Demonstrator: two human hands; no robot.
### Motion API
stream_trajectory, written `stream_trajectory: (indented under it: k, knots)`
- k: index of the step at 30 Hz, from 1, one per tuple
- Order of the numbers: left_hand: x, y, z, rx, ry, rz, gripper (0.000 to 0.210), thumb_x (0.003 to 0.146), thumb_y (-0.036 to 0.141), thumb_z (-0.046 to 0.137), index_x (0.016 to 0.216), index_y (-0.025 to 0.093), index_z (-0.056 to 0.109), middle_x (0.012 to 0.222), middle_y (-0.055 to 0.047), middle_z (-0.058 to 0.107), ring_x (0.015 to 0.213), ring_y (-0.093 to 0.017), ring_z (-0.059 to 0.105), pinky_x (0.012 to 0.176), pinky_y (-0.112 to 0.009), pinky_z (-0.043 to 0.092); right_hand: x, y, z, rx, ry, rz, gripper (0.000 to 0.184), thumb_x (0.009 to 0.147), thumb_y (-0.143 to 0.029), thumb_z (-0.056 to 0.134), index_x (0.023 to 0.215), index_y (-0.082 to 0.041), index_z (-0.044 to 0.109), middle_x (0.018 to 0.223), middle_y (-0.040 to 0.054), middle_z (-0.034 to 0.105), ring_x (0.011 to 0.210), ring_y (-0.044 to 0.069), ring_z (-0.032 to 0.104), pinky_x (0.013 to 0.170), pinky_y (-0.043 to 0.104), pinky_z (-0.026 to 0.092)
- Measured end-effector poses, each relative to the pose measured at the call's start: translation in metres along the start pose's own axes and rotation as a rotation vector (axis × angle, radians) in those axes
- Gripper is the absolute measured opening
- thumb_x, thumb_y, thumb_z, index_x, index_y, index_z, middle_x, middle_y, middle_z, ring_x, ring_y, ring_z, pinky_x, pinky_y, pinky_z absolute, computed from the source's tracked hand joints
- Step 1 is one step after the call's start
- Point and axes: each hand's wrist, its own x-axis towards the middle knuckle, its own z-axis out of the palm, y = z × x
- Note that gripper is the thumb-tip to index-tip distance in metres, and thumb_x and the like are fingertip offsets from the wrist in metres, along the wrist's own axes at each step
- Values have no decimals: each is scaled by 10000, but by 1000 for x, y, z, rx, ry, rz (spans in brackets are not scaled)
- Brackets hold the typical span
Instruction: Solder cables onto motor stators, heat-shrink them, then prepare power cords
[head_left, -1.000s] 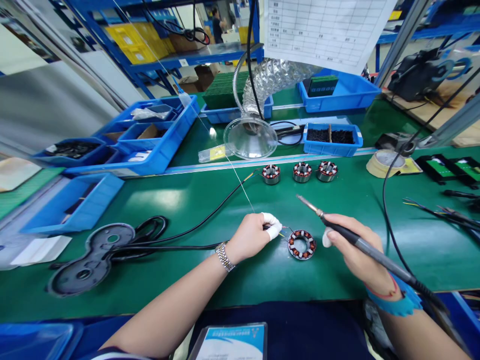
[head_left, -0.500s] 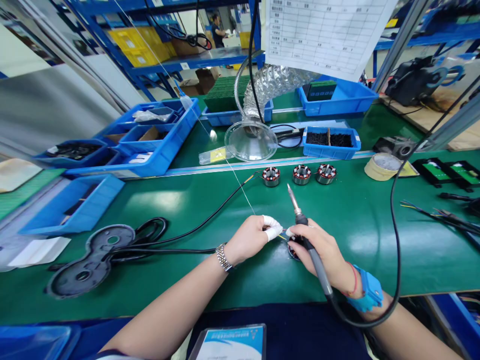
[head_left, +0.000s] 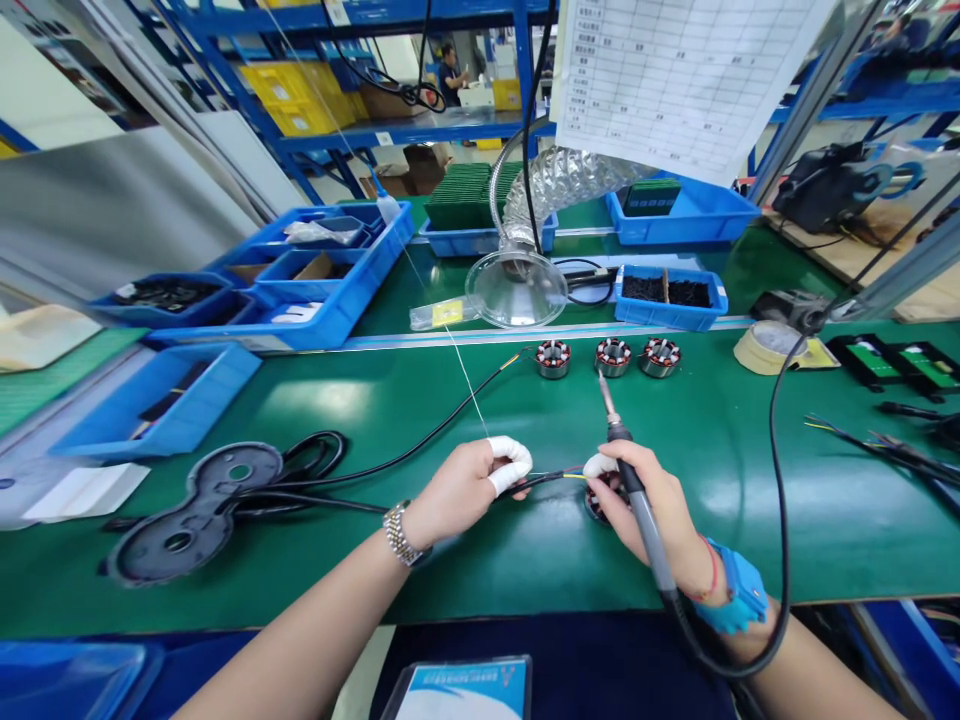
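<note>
My left hand (head_left: 480,475), white covers on its fingertips, is closed in a pinch on a thin solder wire (head_left: 466,378) that runs down from above. Under those fingers passes a black cable (head_left: 544,481) with coloured wire ends. My right hand (head_left: 651,505) grips a soldering iron (head_left: 637,510), its tip pointing up and away from me. Its thumb and forefinger are also at the coloured wire ends. Partly hidden behind them, a motor stator (head_left: 598,503) rests on the green bench. Further cable leads left to a grey figure-eight-shaped housing (head_left: 201,515).
Several more stators (head_left: 553,360) stand in a row beyond my hands, below a clear fume-extraction hood (head_left: 517,290). Blue parts bins (head_left: 330,315) sit at the left. A tape roll (head_left: 769,347) and loose cables (head_left: 896,445) lie at the right. The iron's cord (head_left: 781,480) loops over my right forearm.
My left hand has moved left along the cable, away from my right hand, uncovering the cable's end and wires. My right hand still holds the iron near the stator. The view has shifted slightly.
</note>
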Motion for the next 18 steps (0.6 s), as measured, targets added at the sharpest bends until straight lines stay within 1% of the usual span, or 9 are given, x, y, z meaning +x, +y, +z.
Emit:
stream_trajectory:
  k: [2,3,5,7,9,11,13,15,18]
  knots:
    - [0,-3,8,-91,77,14,167,809,302,511,761,145,545,686,-20,594,651,-142,584,662,-262,446,1,-1,1,33,5,57,344,776,-159,556,1088,-242,437,841,9,632,703,117,619,687,240,515]
    - [0,-5,13,-130,98,18,160,801,300,521,787,144,550,709,-27,604,670,-148,591,679,-271,453,1,-1,1,51,5,81,355,774,-164,557,1096,-242,428,830,6,636,688,113,617,674,235,516]
    - [1,-7,19,-178,85,18,180,779,284,547,887,140,558,764,-46,627,717,-161,601,720,-294,463,2,-2,0,81,0,115,373,772,-170,557,1109,-241,412,813,2,643,662,107,612,646,226,516]
    - [0,-9,20,-170,65,31,239,763,251,559,972,137,549,857,-73,637,779,-172,607,757,-311,467,2,-3,-1,93,0,136,371,772,-176,554,1108,-239,412,810,4,646,647,107,609,628,226,515]
    - [-2,-9,16,-58,78,78,182,757,221,556,920,141,575,951,-91,618,847,-179,597,785,-312,460,2,-4,-1,97,1,149,365,771,-176,552,1103,-240,417,816,8,647,654,111,609,626,231,514]
    - [-4,-8,11,145,125,133,71,762,195,539,765,150,594,963,-78,605,862,-176,581,795,-305,448,2,-5,-1,101,1,161,366,769,-172,556,1101,-243,418,816,6,646,651,109,604,628,233,512]
    - [-6,-6,7,319,155,156,140,784,178,504,663,157,571,879,-54,609,814,-162,574,767,-288,447,2,-6,-1,103,6,175,372,767,-171,562,1103,-246,418,813,4,645,636,106,595,626,233,510]
    - [-7,-6,5,357,179,166,169,810,171,460,670,161,555,821,-38,602,758,-146,576,723,-265,458,3,-7,0,101,13,189,380,763,-171,568,1104,-249,420,812,0,645,621,101,586,615,228,506]
    - [-7,-7,4,294,198,204,143,832,185,437,776,164,567,840,-42,600,773,-145,588,731,-261,472,4,-9,-1,108,16,205,386,755,-169,577,1098,-253,422,802,-9,648,608,94,578,607,216,499]
